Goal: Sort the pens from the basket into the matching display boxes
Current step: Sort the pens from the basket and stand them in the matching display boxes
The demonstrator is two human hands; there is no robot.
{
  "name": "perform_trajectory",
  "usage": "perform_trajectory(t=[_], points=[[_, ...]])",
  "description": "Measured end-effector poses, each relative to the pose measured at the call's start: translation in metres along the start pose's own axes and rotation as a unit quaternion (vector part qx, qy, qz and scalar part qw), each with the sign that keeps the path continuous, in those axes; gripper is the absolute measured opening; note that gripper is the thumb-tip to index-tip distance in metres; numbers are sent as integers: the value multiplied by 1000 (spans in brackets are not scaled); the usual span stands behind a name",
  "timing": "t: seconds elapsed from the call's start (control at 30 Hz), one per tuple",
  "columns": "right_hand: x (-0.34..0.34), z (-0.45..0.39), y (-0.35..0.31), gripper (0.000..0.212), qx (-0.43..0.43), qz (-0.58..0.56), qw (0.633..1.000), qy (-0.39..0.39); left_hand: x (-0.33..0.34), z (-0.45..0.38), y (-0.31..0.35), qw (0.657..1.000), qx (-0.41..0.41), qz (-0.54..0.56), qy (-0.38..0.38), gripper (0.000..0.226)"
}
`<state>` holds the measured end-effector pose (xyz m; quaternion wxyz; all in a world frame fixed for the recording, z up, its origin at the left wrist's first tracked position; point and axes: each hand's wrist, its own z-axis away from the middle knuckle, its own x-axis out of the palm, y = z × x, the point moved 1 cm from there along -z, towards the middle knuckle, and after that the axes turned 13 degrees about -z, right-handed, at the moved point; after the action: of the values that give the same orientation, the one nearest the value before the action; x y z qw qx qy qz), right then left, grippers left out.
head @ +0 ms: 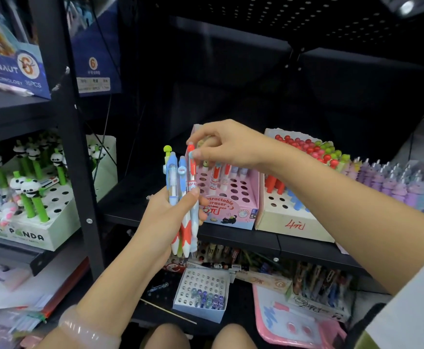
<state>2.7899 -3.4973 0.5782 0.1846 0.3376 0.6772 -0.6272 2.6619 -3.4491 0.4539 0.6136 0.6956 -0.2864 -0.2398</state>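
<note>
hiding pen (191, 170) cap: right hand (227, 144)

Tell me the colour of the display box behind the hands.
Pink display box, fading to pale blue at its base; head view.

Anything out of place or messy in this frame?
Yes. In the panda box, one pink-and-white pen slumps sideways among upright green ones. A loose clear pen lies beside the white box below.
</note>
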Motion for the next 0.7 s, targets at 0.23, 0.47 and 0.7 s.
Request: perform_trajectory(t=[0.23, 0.47, 0.7], points=[[-16, 19, 9, 7, -16, -131, 987, 89, 17, 0, 5, 1000, 12, 19, -11, 19], [-36, 30, 24, 11, -76, -48, 958, 273, 12, 3, -11, 999, -20, 35, 30, 22], [-13, 32, 41, 15, -39, 47, 976, 209, 9, 4, -14, 998, -23, 54, 33, 19]])
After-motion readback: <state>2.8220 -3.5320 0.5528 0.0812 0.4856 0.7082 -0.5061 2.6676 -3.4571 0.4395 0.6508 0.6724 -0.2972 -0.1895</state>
